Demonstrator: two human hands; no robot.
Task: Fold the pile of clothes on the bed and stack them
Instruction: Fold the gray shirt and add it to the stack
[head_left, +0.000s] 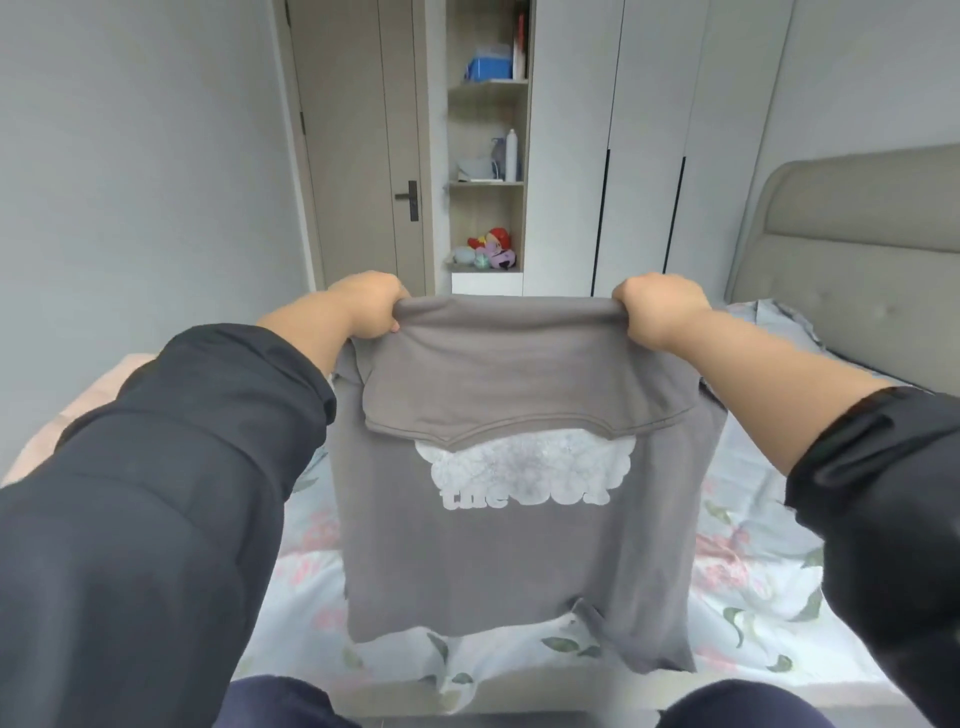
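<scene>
One grey hoodie (519, 561) is held up in the air over the bed, back panel toward the camera. The left hand (371, 306) and the right hand (657, 309) each grip a top corner, with the fingers curled tight round bunched cloth. The top edge runs taut and level between the two fists. The hood (519, 389) flops down over the back and covers the top of a white print (530, 473). The bottom hem hangs uneven, lower on the right, near the front edge of the bed; whether it touches the sheet cannot be told.

The floral sheet (753, 571) lies bare on both sides of the hanging hoodie, with more of it showing on the right. A pink blanket (78, 415) lies at the far left, partly behind the left sleeve (156, 493). Two knees (280, 701) show at the bottom of the view, close to the bed's near edge.

A padded beige headboard (857, 223) stands at the right end of the bed. Across the room there is one closed door (358, 156), beside it an open shelf unit (488, 98) holding a blue box (488, 67), a white bottle (511, 156) and a few plush toys (491, 249), then a white wardrobe (571, 130) with two dark handle strips. A plain grey wall (130, 156) closes the left side
</scene>
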